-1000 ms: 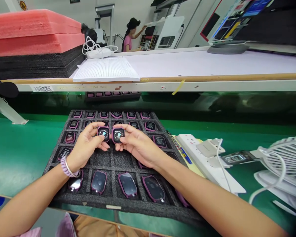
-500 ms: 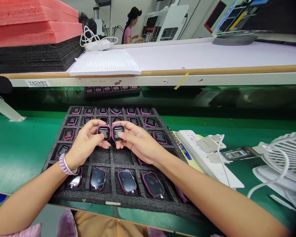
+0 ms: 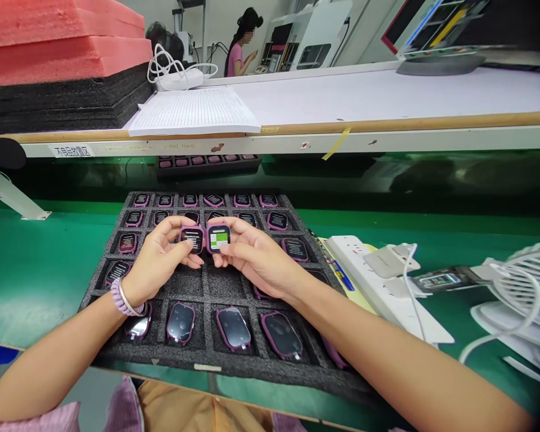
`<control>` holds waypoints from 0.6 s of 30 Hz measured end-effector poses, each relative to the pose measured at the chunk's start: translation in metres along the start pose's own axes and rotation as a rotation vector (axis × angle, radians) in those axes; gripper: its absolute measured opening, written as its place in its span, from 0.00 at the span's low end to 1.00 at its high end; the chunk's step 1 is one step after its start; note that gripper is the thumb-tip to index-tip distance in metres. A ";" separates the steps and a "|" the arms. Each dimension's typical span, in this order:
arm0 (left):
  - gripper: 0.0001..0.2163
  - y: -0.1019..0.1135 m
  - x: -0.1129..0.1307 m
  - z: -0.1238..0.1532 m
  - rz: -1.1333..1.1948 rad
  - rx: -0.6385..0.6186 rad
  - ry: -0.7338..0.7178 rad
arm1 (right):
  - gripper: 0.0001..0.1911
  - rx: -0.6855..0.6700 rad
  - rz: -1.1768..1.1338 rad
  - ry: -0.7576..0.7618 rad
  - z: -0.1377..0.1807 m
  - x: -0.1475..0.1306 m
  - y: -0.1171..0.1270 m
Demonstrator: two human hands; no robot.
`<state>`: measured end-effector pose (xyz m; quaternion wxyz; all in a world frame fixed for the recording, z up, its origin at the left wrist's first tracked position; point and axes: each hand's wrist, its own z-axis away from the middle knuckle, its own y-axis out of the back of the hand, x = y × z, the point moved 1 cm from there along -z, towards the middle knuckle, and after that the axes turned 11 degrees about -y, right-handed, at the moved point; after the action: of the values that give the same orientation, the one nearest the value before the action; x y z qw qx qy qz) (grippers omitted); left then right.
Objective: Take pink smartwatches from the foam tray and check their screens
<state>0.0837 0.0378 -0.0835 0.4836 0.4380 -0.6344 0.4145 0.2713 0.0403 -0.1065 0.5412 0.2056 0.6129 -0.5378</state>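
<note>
My left hand (image 3: 159, 257) is closed on a pink-framed smartwatch body (image 3: 192, 238) whose screen shows white text on black. My right hand (image 3: 256, 257) is closed on a second pink smartwatch body (image 3: 218, 237) with a green and white screen. Both watches are held side by side, nearly touching, above the middle of a black foam tray (image 3: 193, 288). The tray's cells hold several more pink watch bodies; the far rows have lit text screens, the near row (image 3: 234, 329) has dark screens. A few cells under my hands are bare foam.
A white power strip (image 3: 378, 288) with a plug and cable lies right of the tray, and a white fan (image 3: 517, 294) stands at far right. A shelf above carries a lined notebook (image 3: 195, 111) and stacked pink and black foam (image 3: 63, 66). Another person works at the far back.
The right-hand watch's screen went from a dial graphic, to white text, to a green and white display. The left-hand watch's screen changed from a dial to text. Both hands stayed in place.
</note>
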 end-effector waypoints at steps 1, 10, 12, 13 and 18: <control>0.17 0.000 0.000 0.000 -0.001 0.004 0.003 | 0.28 0.000 -0.026 -0.012 0.000 0.000 0.000; 0.21 0.001 -0.002 -0.001 0.049 0.005 0.003 | 0.33 0.029 -0.075 -0.078 0.000 -0.003 0.002; 0.22 0.002 -0.003 -0.001 0.049 0.001 -0.014 | 0.33 0.034 -0.047 -0.054 0.000 -0.003 0.002; 0.22 0.002 -0.003 -0.001 0.048 -0.002 -0.020 | 0.32 0.037 -0.033 -0.043 0.000 -0.003 0.002; 0.17 0.002 -0.002 0.000 0.043 -0.003 0.018 | 0.27 0.029 -0.038 -0.038 -0.002 -0.002 0.003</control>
<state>0.0822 0.0382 -0.0862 0.4811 0.4197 -0.6397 0.4279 0.2734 0.0439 -0.1069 0.5394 0.1914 0.5986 -0.5604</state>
